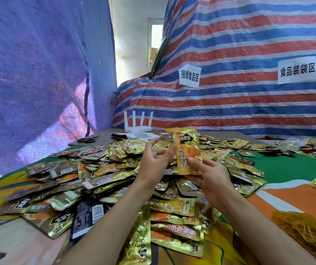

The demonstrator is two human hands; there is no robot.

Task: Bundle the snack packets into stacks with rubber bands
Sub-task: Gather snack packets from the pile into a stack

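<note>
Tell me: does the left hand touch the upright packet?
Cannot tell. In the head view the left hand blurs at the left edge of the upright packet; neither contact nor gap shows.

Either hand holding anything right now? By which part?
The right hand pinches an upright gold-and-orange foil snack packet by its lower end, thumb on the front. The left hand holds nothing.

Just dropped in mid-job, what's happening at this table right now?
The person's right hand pinches one gold-and-orange packet upright above the loose pile of packets. The left hand is open beside it, holding nothing. The heap of rubber bands lies off to the right, and no band shows on the held packet.
</note>
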